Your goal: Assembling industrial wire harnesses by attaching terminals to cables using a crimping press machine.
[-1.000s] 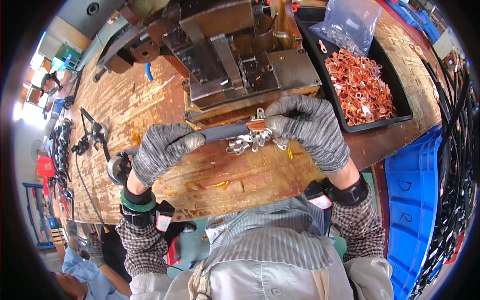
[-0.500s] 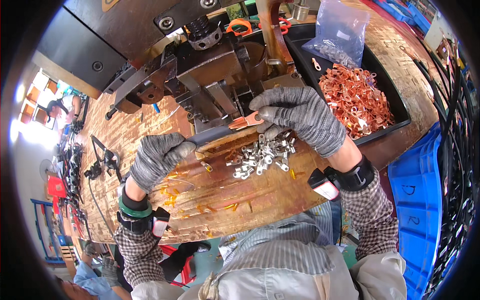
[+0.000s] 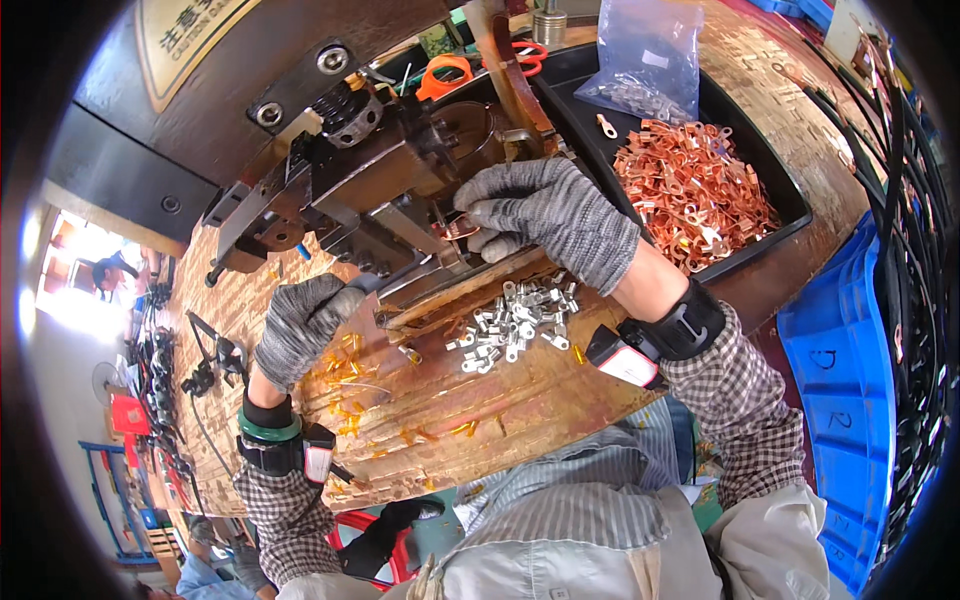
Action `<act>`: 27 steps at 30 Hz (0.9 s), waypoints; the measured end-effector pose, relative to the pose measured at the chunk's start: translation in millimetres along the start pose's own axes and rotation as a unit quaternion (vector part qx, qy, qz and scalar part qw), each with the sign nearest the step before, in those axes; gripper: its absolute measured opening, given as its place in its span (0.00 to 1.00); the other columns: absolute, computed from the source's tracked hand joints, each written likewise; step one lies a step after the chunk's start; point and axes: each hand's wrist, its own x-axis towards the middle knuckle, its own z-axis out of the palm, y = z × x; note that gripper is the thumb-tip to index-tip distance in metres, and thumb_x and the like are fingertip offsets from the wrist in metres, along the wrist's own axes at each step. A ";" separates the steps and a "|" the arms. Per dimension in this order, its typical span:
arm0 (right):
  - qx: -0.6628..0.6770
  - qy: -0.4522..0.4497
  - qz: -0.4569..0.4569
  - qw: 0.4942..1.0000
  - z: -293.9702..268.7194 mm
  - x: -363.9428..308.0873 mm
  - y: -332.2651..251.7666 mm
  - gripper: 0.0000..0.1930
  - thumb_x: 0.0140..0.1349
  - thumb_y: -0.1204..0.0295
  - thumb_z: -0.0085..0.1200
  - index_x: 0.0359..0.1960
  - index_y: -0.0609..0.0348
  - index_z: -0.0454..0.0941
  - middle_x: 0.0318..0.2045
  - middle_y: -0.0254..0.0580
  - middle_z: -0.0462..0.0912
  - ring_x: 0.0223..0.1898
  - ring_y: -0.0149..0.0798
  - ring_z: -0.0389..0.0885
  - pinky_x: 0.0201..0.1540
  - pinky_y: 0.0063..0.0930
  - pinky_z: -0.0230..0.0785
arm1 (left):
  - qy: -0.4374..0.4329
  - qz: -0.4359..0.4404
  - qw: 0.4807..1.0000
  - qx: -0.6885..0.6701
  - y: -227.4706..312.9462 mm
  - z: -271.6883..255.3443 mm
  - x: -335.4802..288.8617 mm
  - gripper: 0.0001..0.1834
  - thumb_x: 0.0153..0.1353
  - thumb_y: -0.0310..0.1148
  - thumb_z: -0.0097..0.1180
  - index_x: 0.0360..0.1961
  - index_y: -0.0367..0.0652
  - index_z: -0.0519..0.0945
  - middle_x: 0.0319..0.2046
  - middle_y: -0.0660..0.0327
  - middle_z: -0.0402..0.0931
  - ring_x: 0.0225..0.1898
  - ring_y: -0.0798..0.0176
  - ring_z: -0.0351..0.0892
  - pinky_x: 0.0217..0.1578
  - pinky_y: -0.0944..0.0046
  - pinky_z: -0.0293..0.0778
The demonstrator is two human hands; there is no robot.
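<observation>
Both hands wear grey knitted gloves. My right hand is at the jaws of a dark metal press, thumb and fingers pinched on a copper cable lug that is mostly hidden by the fingers and the tooling. To the left, my left hand is closed on a dark cable, which leads toward the press; most of it is hidden against the dark metal. Silver cable lugs lie in a loose heap on the worn wooden table, just below my right hand.
A black tray at right holds a pile of copper lugs and a clear plastic bag. Orange-handled scissors lie behind the press. Yellow scraps dot the table. Right of it stand a blue bin and black cables.
My right hand has moved left and slightly up with the copper lug, now in among the press jaws. My left hand has shifted left a little. The whole view has turned slightly.
</observation>
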 end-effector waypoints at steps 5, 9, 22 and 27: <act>0.024 0.003 0.011 1.000 -4.8 4.3 0.5 0.07 0.53 0.80 0.54 0.35 0.68 0.77 0.28 0.45 0.80 0.27 0.34 0.80 0.30 0.22 0.78 | -0.009 0.013 1.000 -0.008 3.4 -1.6 6.5 0.09 0.55 0.28 0.54 0.36 0.36 0.79 0.24 0.56 0.76 0.24 0.61 0.73 0.27 0.67 0.69; -0.041 0.004 0.005 0.999 -7.9 5.4 -0.7 0.08 0.54 0.78 0.55 0.35 0.67 0.77 0.28 0.43 0.80 0.24 0.32 0.80 0.27 0.22 0.77 | 0.010 0.031 0.999 0.014 -2.4 -0.3 3.7 0.10 0.57 0.33 0.53 0.30 0.34 0.77 0.18 0.55 0.69 0.20 0.62 0.67 0.23 0.65 0.64; -0.134 0.079 -0.126 0.980 -24.3 -27.3 -19.7 0.10 0.57 0.70 0.54 0.38 0.63 0.76 0.24 0.31 0.77 0.22 0.22 0.73 0.23 0.15 0.69 | 0.004 -0.016 0.999 -0.038 -4.9 -0.4 1.2 0.10 0.56 0.33 0.55 0.31 0.34 0.77 0.20 0.57 0.72 0.23 0.65 0.69 0.26 0.66 0.66; -0.119 0.126 -0.143 0.975 -26.8 -51.0 -27.8 0.10 0.58 0.69 0.53 0.38 0.62 0.76 0.23 0.30 0.77 0.22 0.20 0.72 0.24 0.13 0.67 | -0.005 -0.009 1.000 -0.019 -2.1 -0.7 5.7 0.10 0.56 0.32 0.55 0.31 0.34 0.78 0.22 0.57 0.74 0.24 0.65 0.71 0.26 0.66 0.66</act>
